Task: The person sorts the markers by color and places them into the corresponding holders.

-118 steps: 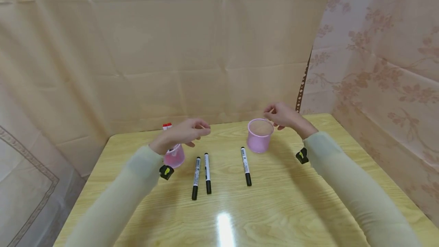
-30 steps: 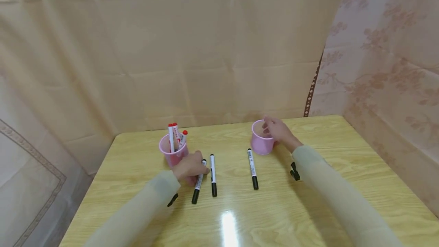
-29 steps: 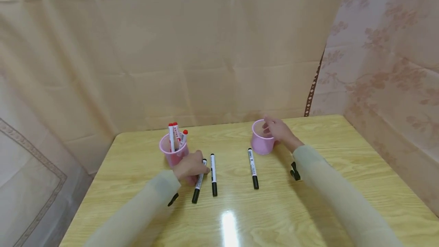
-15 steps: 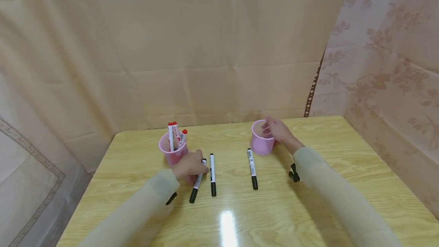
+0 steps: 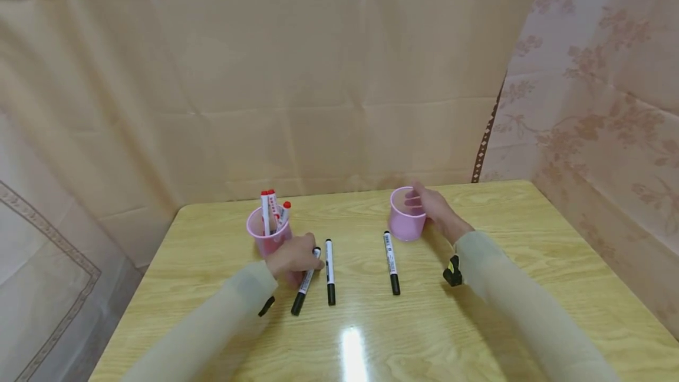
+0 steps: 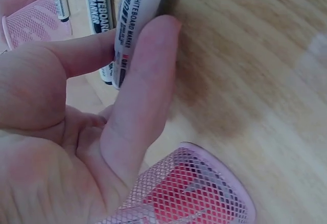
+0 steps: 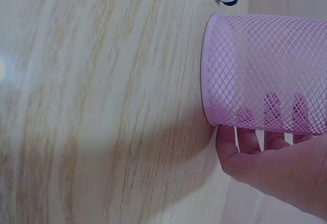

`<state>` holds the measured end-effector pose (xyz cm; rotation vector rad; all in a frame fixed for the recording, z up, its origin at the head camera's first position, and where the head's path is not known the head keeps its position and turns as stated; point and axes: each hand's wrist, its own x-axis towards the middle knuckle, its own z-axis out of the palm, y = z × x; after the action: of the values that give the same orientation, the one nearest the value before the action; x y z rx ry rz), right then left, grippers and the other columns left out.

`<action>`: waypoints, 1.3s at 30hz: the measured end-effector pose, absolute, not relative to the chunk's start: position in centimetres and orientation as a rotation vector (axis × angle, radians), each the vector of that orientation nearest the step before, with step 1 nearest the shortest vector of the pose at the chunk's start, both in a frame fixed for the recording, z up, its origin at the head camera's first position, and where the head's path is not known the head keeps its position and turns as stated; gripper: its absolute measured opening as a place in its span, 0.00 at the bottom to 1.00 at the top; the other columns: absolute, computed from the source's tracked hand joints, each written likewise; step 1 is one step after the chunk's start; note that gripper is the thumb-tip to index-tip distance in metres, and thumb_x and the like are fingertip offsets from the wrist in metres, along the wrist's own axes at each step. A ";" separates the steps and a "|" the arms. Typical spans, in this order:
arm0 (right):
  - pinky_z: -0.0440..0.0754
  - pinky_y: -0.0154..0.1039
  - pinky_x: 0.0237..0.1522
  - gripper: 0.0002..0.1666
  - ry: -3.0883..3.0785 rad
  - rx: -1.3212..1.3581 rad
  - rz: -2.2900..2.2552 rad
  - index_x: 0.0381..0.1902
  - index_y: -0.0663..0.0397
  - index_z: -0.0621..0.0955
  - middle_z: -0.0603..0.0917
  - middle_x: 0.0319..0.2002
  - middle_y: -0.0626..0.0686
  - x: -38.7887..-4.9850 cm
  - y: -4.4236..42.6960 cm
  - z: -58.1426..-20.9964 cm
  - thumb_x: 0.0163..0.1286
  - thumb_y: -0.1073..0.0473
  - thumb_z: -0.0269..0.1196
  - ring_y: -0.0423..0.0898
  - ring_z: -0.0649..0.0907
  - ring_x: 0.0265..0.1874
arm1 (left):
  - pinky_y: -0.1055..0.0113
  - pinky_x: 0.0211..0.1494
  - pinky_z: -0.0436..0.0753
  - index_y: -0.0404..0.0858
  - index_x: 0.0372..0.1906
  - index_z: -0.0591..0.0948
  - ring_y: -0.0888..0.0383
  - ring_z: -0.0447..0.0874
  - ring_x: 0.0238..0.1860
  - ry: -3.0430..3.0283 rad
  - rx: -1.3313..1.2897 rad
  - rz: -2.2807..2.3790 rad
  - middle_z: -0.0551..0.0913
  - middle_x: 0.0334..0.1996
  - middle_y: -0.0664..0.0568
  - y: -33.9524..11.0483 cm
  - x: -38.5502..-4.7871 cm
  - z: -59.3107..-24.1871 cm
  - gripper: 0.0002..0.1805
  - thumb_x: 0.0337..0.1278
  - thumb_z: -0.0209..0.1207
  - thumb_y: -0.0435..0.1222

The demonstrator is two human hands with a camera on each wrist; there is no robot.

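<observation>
My left hand (image 5: 294,255) pinches a white whiteboard marker (image 6: 135,19) with black ends between thumb and finger, low over the table. Beside it lies a second black-ended marker (image 5: 330,270). Just behind my left hand stands a pink mesh pen holder (image 5: 262,240) with red-capped markers (image 5: 272,208) in it. On the right, my right hand (image 5: 437,208) holds another pink mesh pen holder (image 5: 405,226). Its fingers (image 7: 273,139) reach round the far side and show through the mesh in the right wrist view; the thumb is hidden there.
A third black-ended marker (image 5: 391,264) lies in front of the right pen holder. The wooden table (image 5: 424,335) ends at a beige cloth (image 5: 276,87) behind and a flowered cloth (image 5: 605,105) at the right.
Since the oldest frame, my left hand has come down onto the leftmost marker and my right hand has lowered to the right pen holder. Lately that marker's near end has swung slightly left.
</observation>
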<state>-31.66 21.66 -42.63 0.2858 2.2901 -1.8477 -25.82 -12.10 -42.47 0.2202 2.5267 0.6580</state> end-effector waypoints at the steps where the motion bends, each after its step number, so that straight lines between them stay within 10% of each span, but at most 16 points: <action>1: 0.67 0.53 0.70 0.42 2.294 0.283 -1.848 0.69 0.68 0.69 0.71 0.69 0.66 -31.7 21.7 -42.6 0.83 0.36 0.35 0.61 0.72 0.68 | 0.60 0.24 0.86 0.35 0.52 0.72 0.49 0.84 0.22 2.517 0.224 0.649 0.80 0.29 0.42 -12.1 -25.8 -42.4 0.20 0.64 0.66 0.39; 39: 0.85 0.61 0.44 0.52 2.422 0.226 -1.442 0.70 0.68 0.64 0.65 0.68 0.73 -31.1 22.1 -41.2 0.77 0.27 0.30 0.69 0.69 0.66 | 0.64 0.33 0.80 0.36 0.49 0.76 0.54 0.79 0.33 2.564 0.389 0.494 0.78 0.35 0.48 -12.0 -26.0 -41.0 0.17 0.61 0.65 0.40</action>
<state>-31.09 22.13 -41.22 0.2260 2.4223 -1.4421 -26.03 -11.98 -40.97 0.3893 2.5636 0.4943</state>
